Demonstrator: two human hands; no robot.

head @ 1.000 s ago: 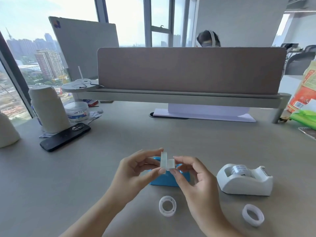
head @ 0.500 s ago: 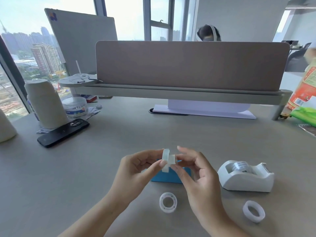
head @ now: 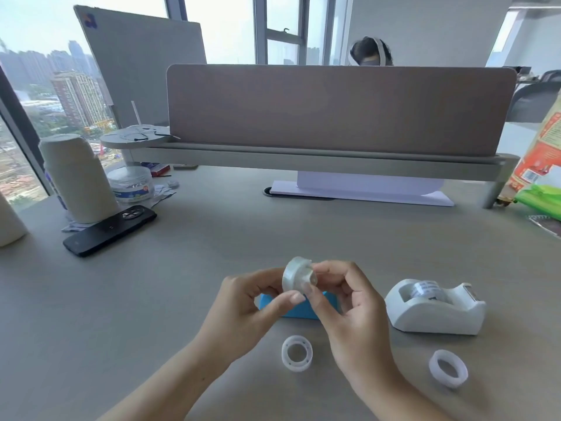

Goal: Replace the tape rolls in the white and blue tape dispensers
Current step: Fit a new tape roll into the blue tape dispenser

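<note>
Both my hands hold a clear tape roll (head: 295, 276) with a white hub (head: 311, 278) in its centre, raised above the desk. My left hand (head: 252, 302) pinches the roll's rim, while my right hand (head: 346, 302) grips the hub. Behind the hands lies the blue tape dispenser (head: 290, 309), mostly hidden. The white tape dispenser (head: 437, 309), with a roll seated in it, stands to the right. Two loose tape rolls lie flat near me: one (head: 297, 353) in front of the blue dispenser and one (head: 448, 368) in front of the white dispenser.
A black phone (head: 110, 230), a white cylinder (head: 77, 177) and a round tub (head: 131, 185) stand at the far left. A brown divider screen (head: 340, 109) on a grey shelf crosses the back. Snack bags (head: 540, 165) sit far right. A person sits behind the screen.
The roll and hub have tilted in my hands, from edge-on to showing the roll's face. My hands stayed above the blue dispenser. The camera dipped slightly.
</note>
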